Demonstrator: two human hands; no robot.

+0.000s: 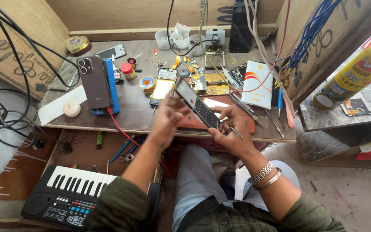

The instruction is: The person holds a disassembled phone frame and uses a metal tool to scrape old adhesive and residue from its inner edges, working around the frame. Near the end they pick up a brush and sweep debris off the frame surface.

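Nearest to viewer: small black electronic keyboard w/ white keys [71,195], low on a shelf left of the opened dark slim phone body [196,104].

That phone body is held tilted above the red work mat [247,122], over the front edge of the brown wooden surface [134,114]. Left hand [166,120] grips its left long edge, fingers wrapped. Right hand [230,131] supports the lower end and pinches a thin metal tool [236,132], prob tweezers.

Judgement: keep the left-hand grip firm, work the tool tip close to the phone, stay over the mat so small parts don't drop.

Left of the phone, farther: grey smartphone, back up [94,81], on a blue case. Behind it: bare circuit boards [209,81]. Right of it: white-orange booklet [257,83].
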